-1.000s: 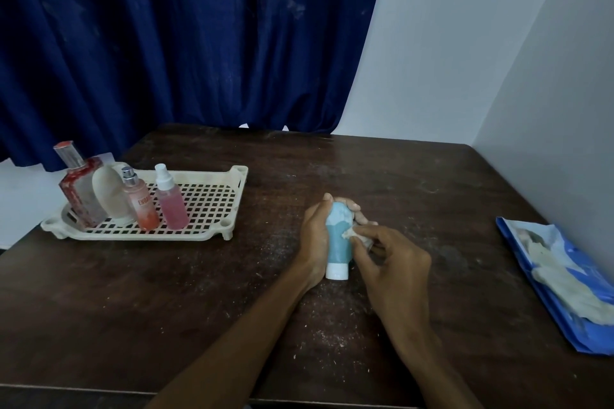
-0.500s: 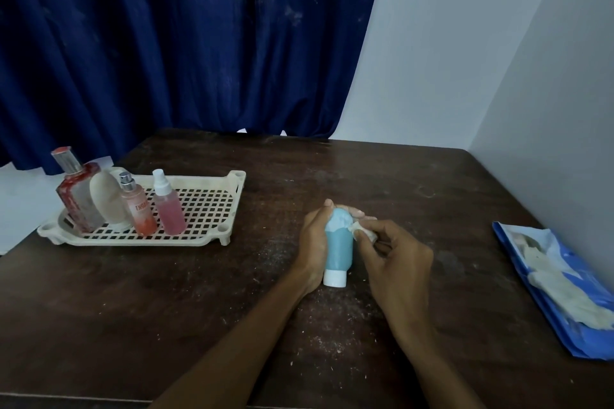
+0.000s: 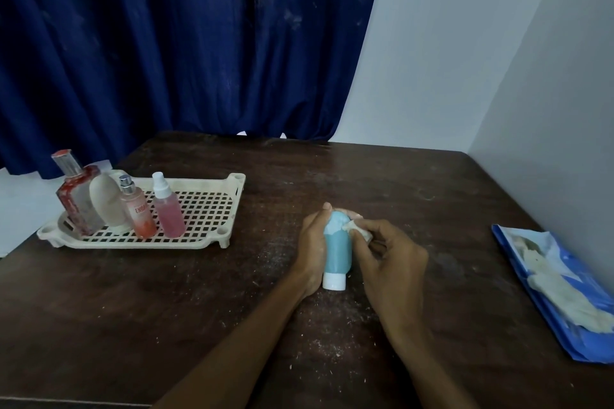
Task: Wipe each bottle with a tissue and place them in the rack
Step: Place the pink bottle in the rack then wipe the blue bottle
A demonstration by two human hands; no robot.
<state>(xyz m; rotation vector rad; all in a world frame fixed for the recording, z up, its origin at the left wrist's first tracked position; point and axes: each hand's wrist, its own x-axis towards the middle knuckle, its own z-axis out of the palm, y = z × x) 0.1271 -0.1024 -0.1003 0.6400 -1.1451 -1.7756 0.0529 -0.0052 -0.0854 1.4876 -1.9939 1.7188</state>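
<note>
While the blue bottle (image 3: pixel 337 251), apparently stood cap-down on the counter (image 3: pixel 332 173), is gripped by the left hand (image 3: pixel 310 246), a tissue (image 3: pixel 357 229) is pinched against its top by the right hand (image 3: pixel 392 262); the rack (image 3: pixel 232 206) lies leftward.

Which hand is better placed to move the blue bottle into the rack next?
Probably left: the left hand grips the blue bottle, nearer the rack; the right hand pinches the tissue.

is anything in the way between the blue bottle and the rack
Nothing visible. Only dusty dark table lies between the blue white-capped bottle, gripped by the left hand, and the cream plastic mesh rack, whose right half is free of bottles.
</note>
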